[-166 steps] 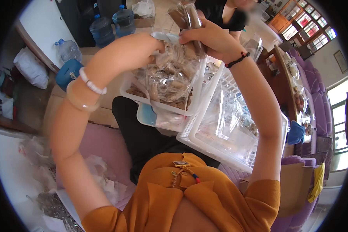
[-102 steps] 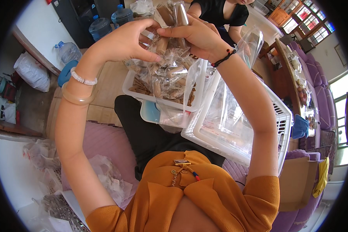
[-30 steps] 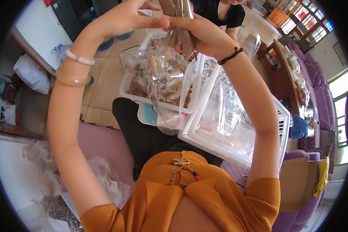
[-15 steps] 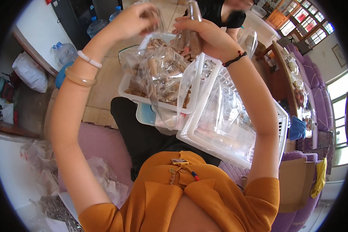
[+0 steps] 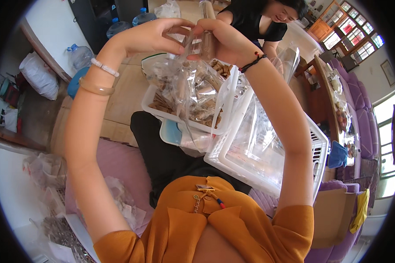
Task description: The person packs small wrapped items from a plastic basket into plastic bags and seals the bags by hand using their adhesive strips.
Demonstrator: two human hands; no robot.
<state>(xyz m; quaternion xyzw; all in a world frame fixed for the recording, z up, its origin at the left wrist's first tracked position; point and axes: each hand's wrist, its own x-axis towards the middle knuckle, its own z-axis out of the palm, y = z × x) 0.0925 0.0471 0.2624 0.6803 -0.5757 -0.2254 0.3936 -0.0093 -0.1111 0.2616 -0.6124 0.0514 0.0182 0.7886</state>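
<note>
My right hand [image 5: 228, 41] is closed round a brown tube-shaped roll [image 5: 207, 46] that stands upright above the white tub. Close beside it, my left hand [image 5: 158, 37] curves inward, its fingertips at the edge of a clear plastic bag [image 5: 189, 44]. The film meets those fingertips and hangs down toward the tub. Just how they pinch it is partly hidden by its shine. Below both hands, the white tub [image 5: 162, 115] holds brown pieces [image 5: 162, 105] and more brown rolls in crinkled clear film.
A white plastic basket [image 5: 245, 173] with flat clear bags [image 5: 254, 153] stands at the tub's right. A person in black [image 5: 254, 26] sits opposite. Water bottles [image 5: 80, 56] stand at the far left; a wooden table [image 5: 322, 92] and an open cardboard box [image 5: 335, 215] are on the right.
My left hand has moved right with the film, up close to my right hand. The roll has shifted slightly left. The person opposite has leaned further into view.
</note>
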